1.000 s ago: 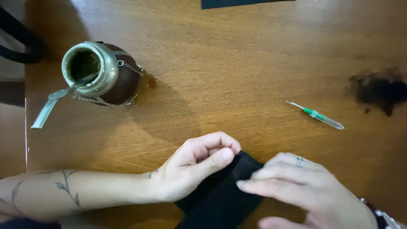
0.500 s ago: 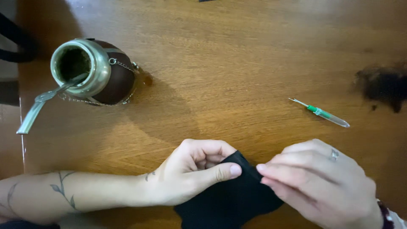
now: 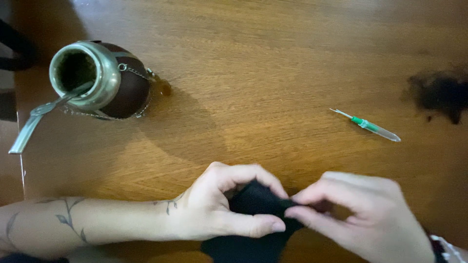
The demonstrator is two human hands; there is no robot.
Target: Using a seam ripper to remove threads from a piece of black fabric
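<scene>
A piece of black fabric (image 3: 253,202) lies at the near edge of the wooden table (image 3: 253,83). My left hand (image 3: 219,207) grips it from the left, thumb pressed along its lower side. My right hand (image 3: 363,219) pinches the same fabric from the right with thumb and forefinger. The fingertips of both hands almost meet over the cloth. Part of the fabric is hidden under my hands and runs off the bottom of the view.
A brown gourd cup with a metal rim (image 3: 102,80) stands at the far left, a metal straw (image 3: 41,114) leaning out of it. A small green-handled seam ripper (image 3: 368,125) lies at the right. A dark tuft of threads (image 3: 441,92) sits near the right edge.
Both hands have closed in on the black fabric and bunched it up between the fingertips. The view has shifted slightly; the cup and the seam ripper stay where they were.
</scene>
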